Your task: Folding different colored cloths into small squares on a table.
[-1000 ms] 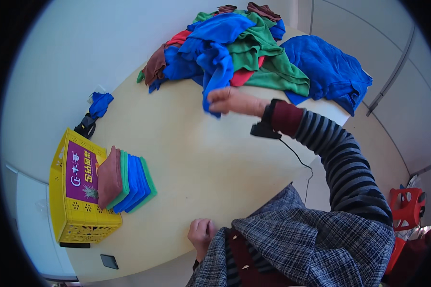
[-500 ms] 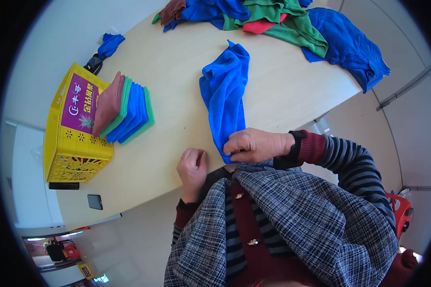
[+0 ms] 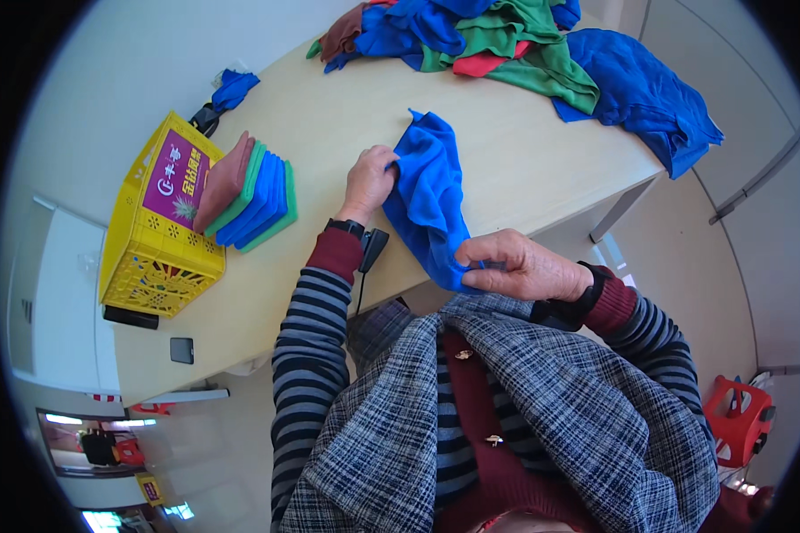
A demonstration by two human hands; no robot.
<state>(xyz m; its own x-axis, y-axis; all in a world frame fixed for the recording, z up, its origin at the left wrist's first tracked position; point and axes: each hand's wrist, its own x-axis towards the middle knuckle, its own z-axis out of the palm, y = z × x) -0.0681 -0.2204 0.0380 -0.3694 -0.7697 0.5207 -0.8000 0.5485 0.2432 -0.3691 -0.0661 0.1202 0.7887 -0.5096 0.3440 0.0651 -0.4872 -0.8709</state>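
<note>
Head view, nearest first: a plaid garment [image 3: 373,426] covers the person's front, with grey-and-black striped sleeves on both arms. Just past it the right hand [image 3: 529,269] has its grip closed on the near end of a blue cloth [image 3: 428,200], thumb and forefinger pinching the fabric at the table's edge. The cloth runs away from there over the pale tabletop [image 3: 542,169], loosely creased, its far end rising to a small point. Farther along, the left hand [image 3: 371,185] has its grip closed on the cloth's left edge, fingertips partly hidden.

Off to the left, a dark phone [image 3: 182,350] lies flat near the table's edge. Beyond it stands a yellow crate [image 3: 151,249] with openwork sides and a purple label. A row of folded cloths [image 3: 256,200], brown, green, blue and green, leans against its labelled side. Past the crate, a small blue cloth bundle [image 3: 235,90] sits by the wall.

At the far side of the tabletop, a loose heap of cloths [image 3: 507,37] mixes blue, green, red and brown. Next to its right end, a large blue fabric piece [image 3: 638,98] hangs partly over the edge.
</note>
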